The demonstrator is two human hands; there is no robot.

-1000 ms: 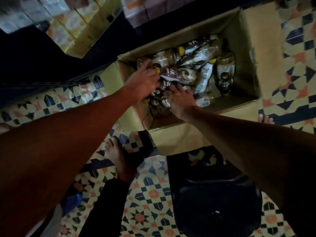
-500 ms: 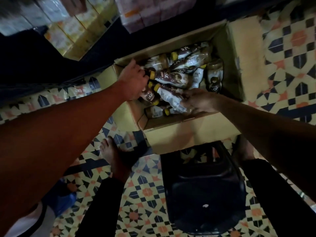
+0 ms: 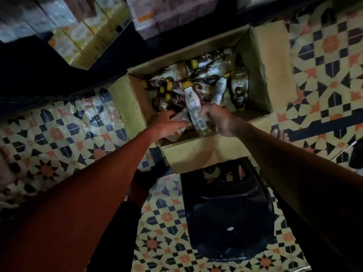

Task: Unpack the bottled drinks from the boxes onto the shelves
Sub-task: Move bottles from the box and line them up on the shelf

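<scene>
Patterned tile floor [image 3: 59,138] w/ open cardboard box [image 3: 257,55], black stool [image 3: 229,213] just beside it.

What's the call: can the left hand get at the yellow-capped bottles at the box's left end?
Probably yes. Left hand is at the near-left corner of the box, flaps open, nothing covers those bottles. Right hand grips a white-labelled bottle further right, clear of that path.

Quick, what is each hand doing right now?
Left hand: over bottles in the cardboard box; grip cannot be told.
Right hand: closed on a yellow-capped bottle.
</scene>
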